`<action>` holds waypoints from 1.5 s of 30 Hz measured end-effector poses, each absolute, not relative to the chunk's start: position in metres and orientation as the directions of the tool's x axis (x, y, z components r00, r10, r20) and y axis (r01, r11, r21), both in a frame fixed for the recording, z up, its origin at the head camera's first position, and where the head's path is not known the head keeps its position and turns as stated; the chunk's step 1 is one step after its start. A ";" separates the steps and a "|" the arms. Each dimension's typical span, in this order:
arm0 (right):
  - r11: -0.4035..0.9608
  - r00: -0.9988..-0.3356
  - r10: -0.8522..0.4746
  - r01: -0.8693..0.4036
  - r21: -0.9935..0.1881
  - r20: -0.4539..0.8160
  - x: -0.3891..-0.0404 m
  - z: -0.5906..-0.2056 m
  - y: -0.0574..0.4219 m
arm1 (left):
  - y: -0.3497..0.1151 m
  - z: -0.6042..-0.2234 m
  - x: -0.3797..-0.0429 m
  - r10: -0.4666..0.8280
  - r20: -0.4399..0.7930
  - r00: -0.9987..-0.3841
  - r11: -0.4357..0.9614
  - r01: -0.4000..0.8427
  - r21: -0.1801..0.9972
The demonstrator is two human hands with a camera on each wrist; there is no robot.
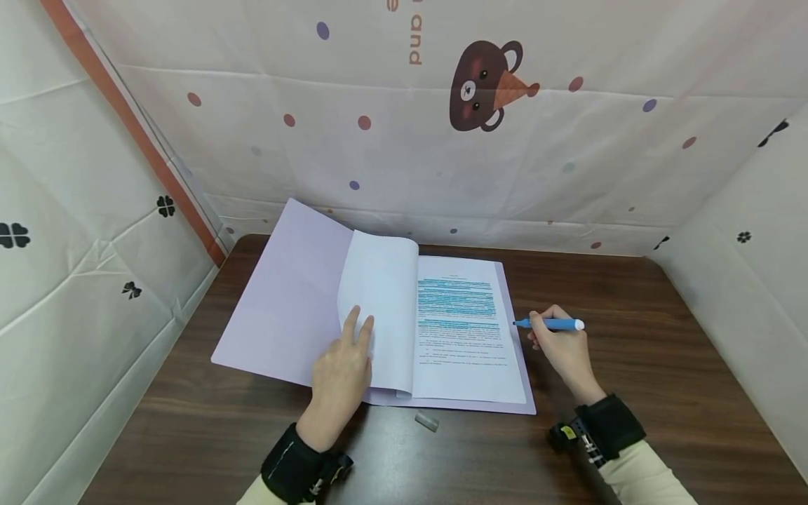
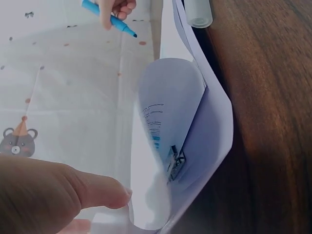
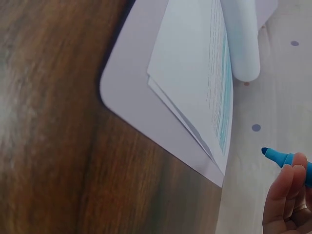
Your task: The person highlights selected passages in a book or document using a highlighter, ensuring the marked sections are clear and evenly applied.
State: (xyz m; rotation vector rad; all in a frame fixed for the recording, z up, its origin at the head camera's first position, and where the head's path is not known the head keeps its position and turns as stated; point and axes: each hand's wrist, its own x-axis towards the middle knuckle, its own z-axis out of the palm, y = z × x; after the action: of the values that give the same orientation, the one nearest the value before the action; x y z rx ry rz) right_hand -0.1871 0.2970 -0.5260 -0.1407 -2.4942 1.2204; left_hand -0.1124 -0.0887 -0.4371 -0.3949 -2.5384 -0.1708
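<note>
A lilac clip folder [image 1: 278, 301] lies spread on the table, holding printed sheets. My left hand [image 1: 344, 368] rests on the folded-back white pages [image 1: 385, 294], with index and middle fingers extended. In the left wrist view those pages [image 2: 170, 83] curl over a metal clip [image 2: 175, 163]. On the right, a printed page [image 1: 467, 379] carries blue highlighted lines over its upper half, with plain lines below. Just off the folder's right edge, my right hand [image 1: 563, 347] pinches an uncapped blue highlighter [image 1: 558, 324]; its dark tip [image 3: 264, 150] points toward the page.
A small grey cylinder [image 1: 426, 421] lies on the table just below the folder's lower edge. Dark wood table [image 1: 631, 337] surrounds the folder. White patterned sheeting [image 1: 379, 161] rises behind the table and along both sides.
</note>
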 end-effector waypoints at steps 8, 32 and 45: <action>0.611 -0.932 0.244 -0.068 -0.789 0.269 -0.186 -0.525 0.296 | -0.090 -0.435 -0.109 0.279 0.578 -0.767 0.939 0.344 0.002; 0.605 -0.936 0.242 -0.060 -0.794 0.255 -0.186 -0.525 0.296 | -0.092 -0.424 -0.088 0.304 0.497 -0.813 0.945 0.323 -0.050; 0.600 -0.941 0.246 -0.041 -0.799 0.233 -0.188 -0.525 0.295 | -0.074 -0.412 -0.088 0.308 0.525 -0.794 0.931 0.366 0.007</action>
State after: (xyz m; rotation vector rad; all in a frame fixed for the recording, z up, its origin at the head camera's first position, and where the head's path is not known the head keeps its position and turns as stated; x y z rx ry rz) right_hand -0.1876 0.2952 -0.5255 -0.1661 -2.5109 1.2664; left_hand -0.0877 -0.0743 -0.4123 -0.4804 -2.5513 -0.1465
